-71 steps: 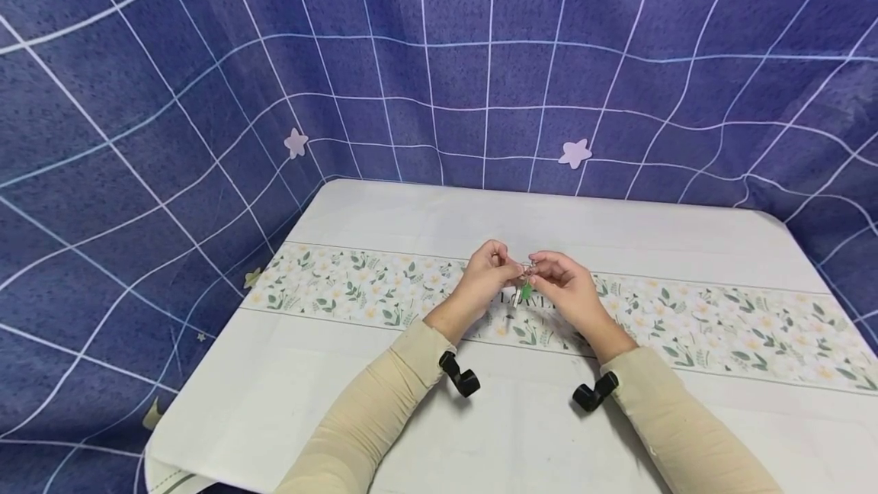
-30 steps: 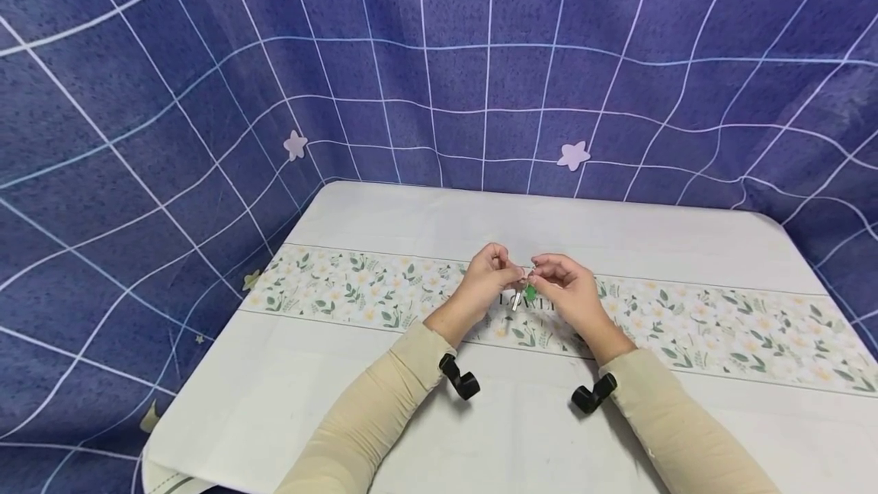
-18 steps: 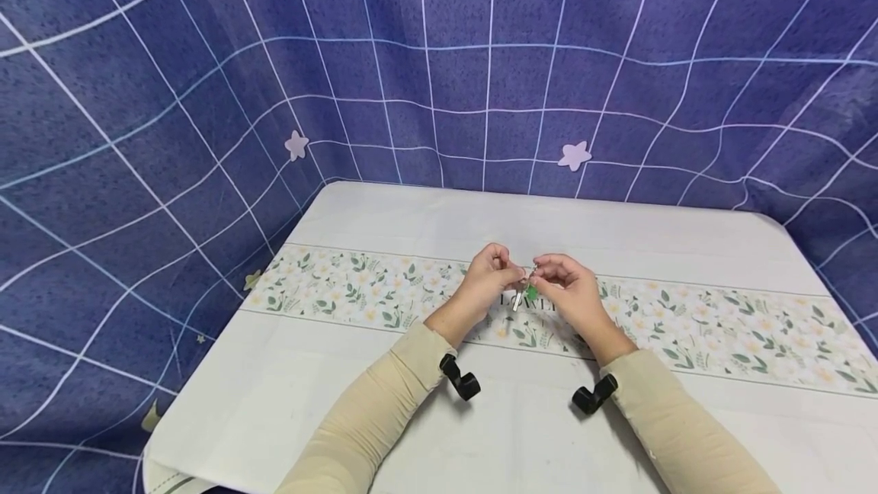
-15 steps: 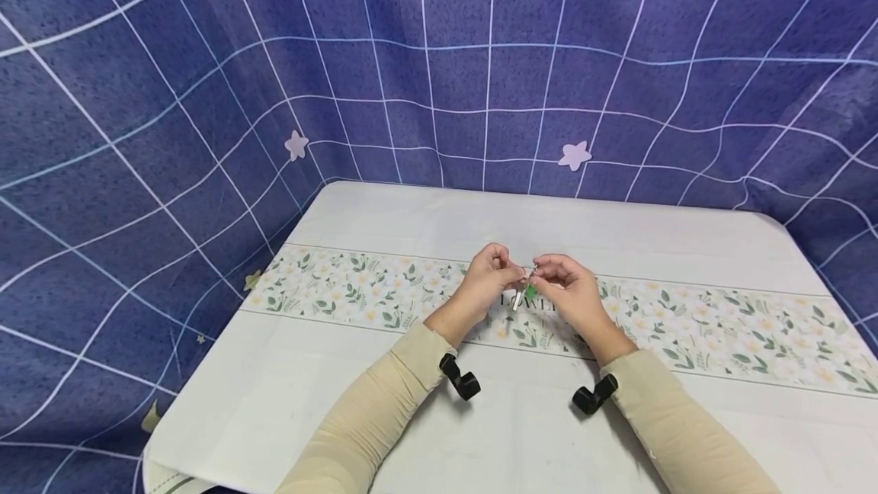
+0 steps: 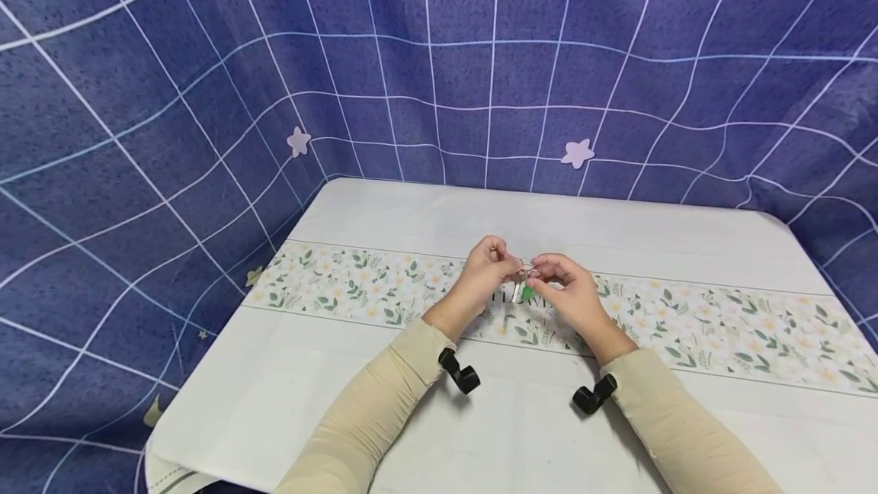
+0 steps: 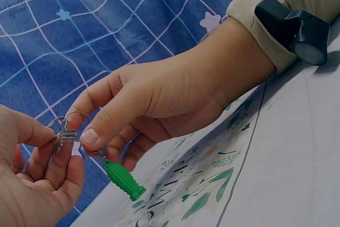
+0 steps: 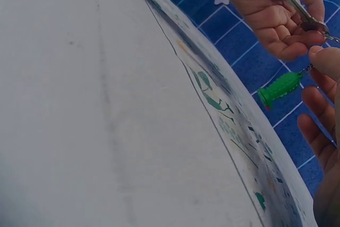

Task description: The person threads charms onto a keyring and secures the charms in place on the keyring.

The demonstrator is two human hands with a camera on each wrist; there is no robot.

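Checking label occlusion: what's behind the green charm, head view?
The floral strip with its dark lettering. Whatever lies directly behind the green charm is covered, and the key hides a bit more; I can't read the full word.

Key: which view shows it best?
Right wrist: the key appears large and nearly lengthwise, so both blade and bow are readable. Left wrist shows it strongly foreshortened. Head shows it tiny, with detail lost.

L hand (image 5: 482,271) a bit higher vs a sec ago, key (image 5: 516,293) up w/ it; green charm (image 5: 527,293) now lower, closer to key.
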